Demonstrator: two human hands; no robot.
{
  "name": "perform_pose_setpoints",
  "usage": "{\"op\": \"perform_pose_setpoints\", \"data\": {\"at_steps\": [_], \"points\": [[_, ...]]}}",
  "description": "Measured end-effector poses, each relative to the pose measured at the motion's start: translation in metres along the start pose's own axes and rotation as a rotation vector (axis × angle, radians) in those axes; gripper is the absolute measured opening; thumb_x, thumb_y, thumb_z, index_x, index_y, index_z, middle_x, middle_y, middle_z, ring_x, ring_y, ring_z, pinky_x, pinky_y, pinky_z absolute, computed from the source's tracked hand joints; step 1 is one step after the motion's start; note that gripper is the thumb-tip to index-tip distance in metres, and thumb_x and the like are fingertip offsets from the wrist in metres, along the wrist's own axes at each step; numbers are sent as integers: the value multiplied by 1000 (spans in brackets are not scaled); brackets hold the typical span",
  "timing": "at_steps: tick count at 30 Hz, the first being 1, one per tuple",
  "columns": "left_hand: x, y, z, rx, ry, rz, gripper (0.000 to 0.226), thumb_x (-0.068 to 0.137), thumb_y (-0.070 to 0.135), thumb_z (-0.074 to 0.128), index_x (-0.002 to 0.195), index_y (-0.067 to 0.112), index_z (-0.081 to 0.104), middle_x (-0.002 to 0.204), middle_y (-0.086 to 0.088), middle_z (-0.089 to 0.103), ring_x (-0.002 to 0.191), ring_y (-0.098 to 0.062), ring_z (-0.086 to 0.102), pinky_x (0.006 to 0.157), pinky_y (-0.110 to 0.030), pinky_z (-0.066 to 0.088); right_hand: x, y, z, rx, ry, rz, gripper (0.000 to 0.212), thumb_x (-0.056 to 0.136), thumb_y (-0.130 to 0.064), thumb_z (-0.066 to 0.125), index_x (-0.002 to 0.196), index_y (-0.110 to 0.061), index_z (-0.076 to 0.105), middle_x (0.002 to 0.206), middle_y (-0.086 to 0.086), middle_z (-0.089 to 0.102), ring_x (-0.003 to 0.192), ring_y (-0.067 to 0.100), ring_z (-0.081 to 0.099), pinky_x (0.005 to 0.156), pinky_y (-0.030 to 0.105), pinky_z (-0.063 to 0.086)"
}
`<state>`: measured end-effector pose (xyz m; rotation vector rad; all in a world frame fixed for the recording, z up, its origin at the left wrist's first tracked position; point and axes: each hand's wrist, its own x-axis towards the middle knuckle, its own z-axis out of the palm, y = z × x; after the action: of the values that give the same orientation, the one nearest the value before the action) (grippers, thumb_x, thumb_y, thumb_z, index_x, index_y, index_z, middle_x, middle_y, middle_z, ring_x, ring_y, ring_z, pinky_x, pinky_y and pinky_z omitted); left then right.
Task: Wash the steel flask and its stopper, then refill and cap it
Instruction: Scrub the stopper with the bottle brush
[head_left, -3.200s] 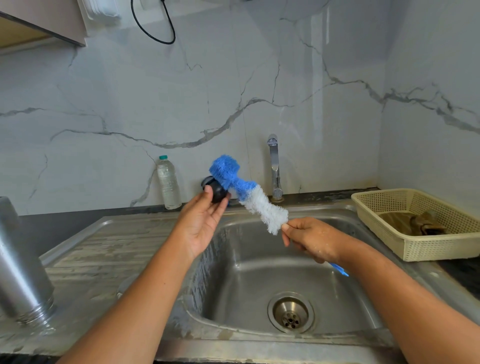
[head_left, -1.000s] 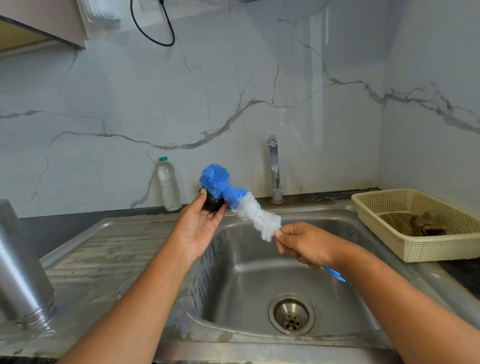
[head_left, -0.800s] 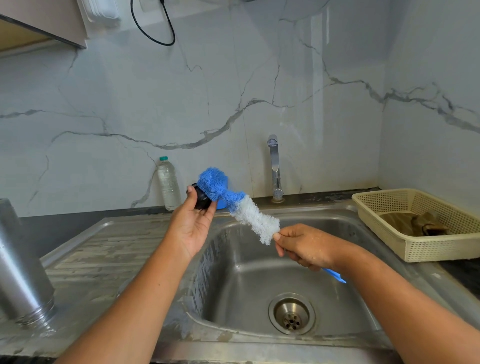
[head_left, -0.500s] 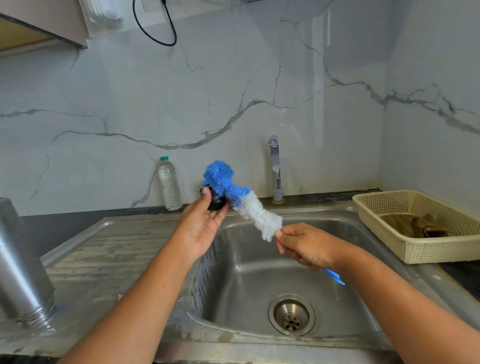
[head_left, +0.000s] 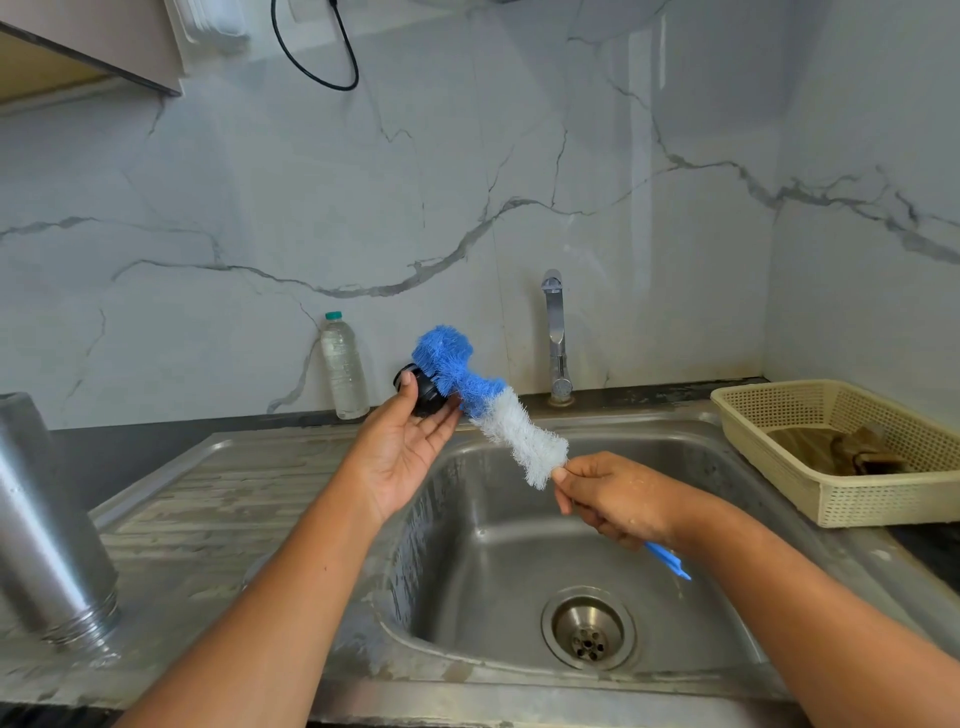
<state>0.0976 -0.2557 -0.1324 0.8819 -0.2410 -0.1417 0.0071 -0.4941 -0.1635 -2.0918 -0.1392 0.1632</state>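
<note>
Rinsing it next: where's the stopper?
Head view, left of centre: black stopper held by the left hand above the sink rim, against the bottle brush.

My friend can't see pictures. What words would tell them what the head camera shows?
A person's left hand holds a black stopper over a steel sink while the right hand presses a blue-and-white bottle brush against it. The steel flask stands mouth down on the drainboard.

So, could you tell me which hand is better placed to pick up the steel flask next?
Left, probably. The steel flask stands mouth-down on the draining board at far left, nearer the left hand, which must first release the stopper. The right hand grips the brush over the sink.
</note>
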Motion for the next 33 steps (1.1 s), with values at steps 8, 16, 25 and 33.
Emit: {"op": "perform_pose_setpoints", "data": {"at_steps": [8, 16, 25, 33], "points": [[7, -1, -4, -9, 127, 53, 29, 102, 21, 63, 126, 4, 63, 125, -20, 72, 118, -31, 70, 102, -40, 56, 1, -3, 2, -17, 24, -7, 39, 110, -38, 39, 86, -15, 59, 60, -4, 37, 49, 11, 25, 46, 27, 21], [8, -3, -1, -55, 119, 82, 37, 103, 30, 59, 128, 2, 62, 125, -15, 74, 115, -25, 72, 98, -41, 59, 1, -4, 3, -108, 41, -14, 39, 110, -36, 41, 81, -16, 59, 60, -2, 38, 49, 11, 27, 44, 26, 23], [9, 4, -5, -74, 144, 98, 41, 104, 34, 56, 129, 1, 59, 130, -20, 70, 122, -28, 68, 110, -45, 52, 0, -2, 0, -92, 6, 14, 39, 109, -38, 41, 83, -17, 60, 59, -3, 37, 48, 11, 27, 44, 26, 22], [6, 3, 2, -89, 139, 83, 39, 103, 33, 58, 126, 2, 59, 121, -20, 74, 114, -28, 73, 103, -44, 57, -4, 0, -8, -18, -28, 9, 38, 109, -40, 41, 85, -17, 58, 58, -6, 38, 49, 11, 26, 46, 27, 22]]}}
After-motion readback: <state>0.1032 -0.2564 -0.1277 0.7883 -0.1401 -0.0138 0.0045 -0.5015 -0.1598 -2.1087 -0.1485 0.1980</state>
